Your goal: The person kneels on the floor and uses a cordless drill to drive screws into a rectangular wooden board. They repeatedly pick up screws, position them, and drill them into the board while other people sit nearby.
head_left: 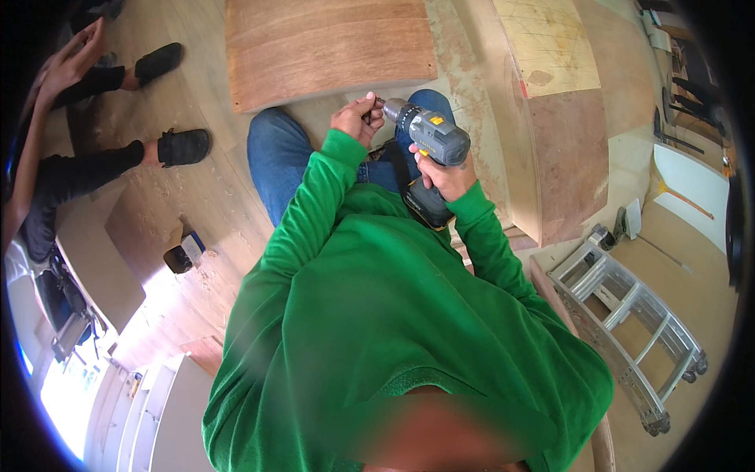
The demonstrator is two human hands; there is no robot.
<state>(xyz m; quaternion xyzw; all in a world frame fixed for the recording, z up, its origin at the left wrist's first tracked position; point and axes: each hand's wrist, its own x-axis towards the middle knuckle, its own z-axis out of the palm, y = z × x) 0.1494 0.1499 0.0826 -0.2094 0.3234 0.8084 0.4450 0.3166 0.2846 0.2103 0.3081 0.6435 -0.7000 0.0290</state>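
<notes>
Firstly, grey drill: held in our right grip, likely for control; forward-left, our left grip pinches a small piece, kind indiscernible, at the chuck, presumably steadying it; beyond, wooden panel.

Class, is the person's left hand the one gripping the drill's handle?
No, the right hand grips the drill by its handle, while the left hand is at its front end.

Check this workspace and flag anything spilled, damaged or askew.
Pale scraps resembling wood shavings litter the plank floor on the left, looking unswept. Right of the brown wooden panel, the pale surface shows patchy, worn-looking brown areas. The cordless drill shows no obvious damage.
</notes>
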